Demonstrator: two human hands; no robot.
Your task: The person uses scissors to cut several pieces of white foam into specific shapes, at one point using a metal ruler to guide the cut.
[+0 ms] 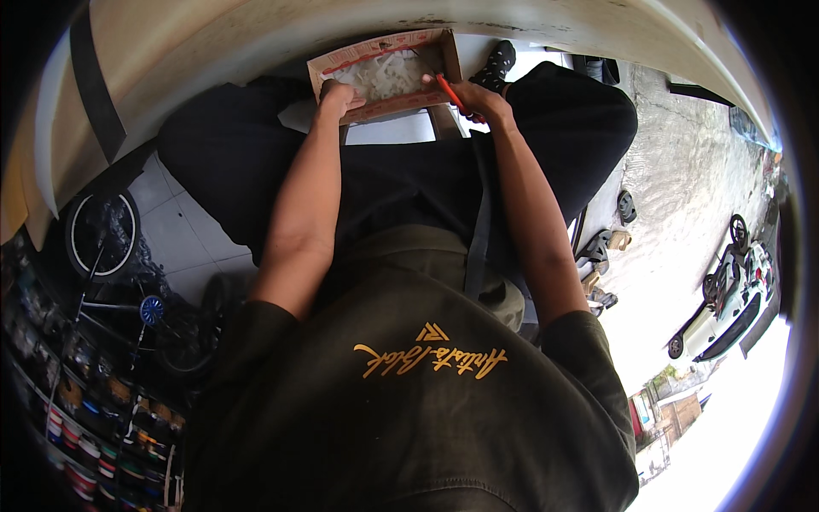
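Fingers (444, 84) over cardboard box (384, 72), white-tiled floor (183, 235).

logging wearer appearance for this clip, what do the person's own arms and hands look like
Both forearms are bare from the elbow down, with no gloves, watch or rings visible on the left hand or right hand. Short dark olive sleeves end near the elbows, part of a T-shirt with a yellow-orange print on the chest.

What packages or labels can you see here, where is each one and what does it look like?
Cardboard box: top centre, between the left hand and right hand; shallow, brown, red-edged, white pieces inside.
Shirt print: on the dark shirt, lower centre; yellow lettering under a small emblem.
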